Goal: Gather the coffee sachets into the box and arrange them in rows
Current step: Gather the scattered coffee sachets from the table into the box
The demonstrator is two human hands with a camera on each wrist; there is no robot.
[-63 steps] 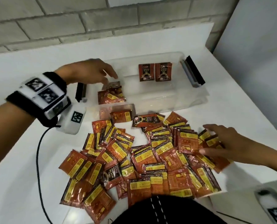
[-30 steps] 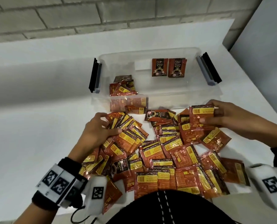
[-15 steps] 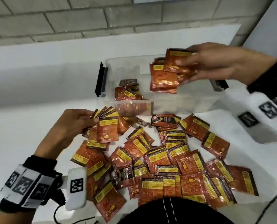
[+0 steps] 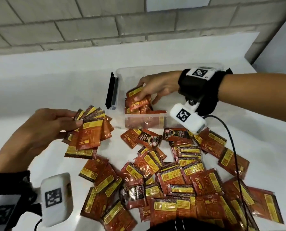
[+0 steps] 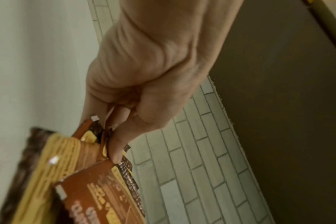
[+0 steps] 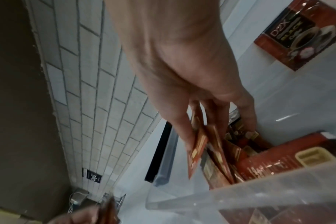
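A clear plastic box (image 4: 155, 68) stands at the back of the white table. My right hand (image 4: 139, 92) reaches into its left end and grips a few red-and-yellow coffee sachets (image 4: 135, 101) above others lying there. In the right wrist view the fingers (image 6: 184, 136) pinch the sachets (image 6: 197, 153) upright inside the box wall (image 6: 259, 197). My left hand (image 4: 75, 118) holds a fanned bunch of sachets (image 4: 90, 134) above the table, left of the box. In the left wrist view, thumb and fingers (image 5: 115, 148) pinch that bunch (image 5: 98, 189). A loose pile of sachets (image 4: 180, 180) covers the table in front.
A black latch (image 4: 112, 92) sits on the box's left end. One sachet (image 6: 307, 34) stands against the box's far wall. A black cable (image 4: 235, 155) from my right wrist hangs over the pile. A brick wall (image 4: 105, 22) runs behind the table.
Both hands picked sachets up from the pile. The right hand carried its sachets over the box and down into its left end. The left hand lifted its bunch clear.
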